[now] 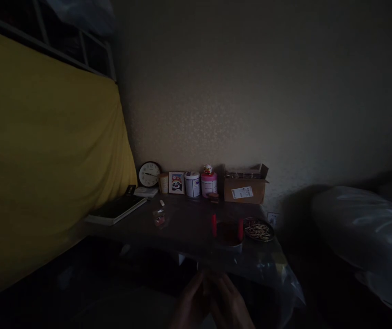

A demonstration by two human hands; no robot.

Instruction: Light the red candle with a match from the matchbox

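In the dim light my left hand [189, 299] and my right hand [229, 299] are held close together in front of the table's near edge. The fingers of both are bent inward and meet. What they hold, if anything, is lost in shadow; a small pale tip shows just above the left fingers. Beyond them on the table, two red candles [214, 225] stand upright at a round dark dish [229, 243]. To the right of it, a round plate [272, 234] carries many scattered matchsticks [258, 230].
Along the wall stand a clock [149, 174], a framed panda picture [176, 183], a white tin [193, 185], a pink tin [209, 185] with a lucky cat figurine [208, 169], and a cardboard box [245, 191]. A large book [117, 211] lies left, by the yellow curtain [52, 146].
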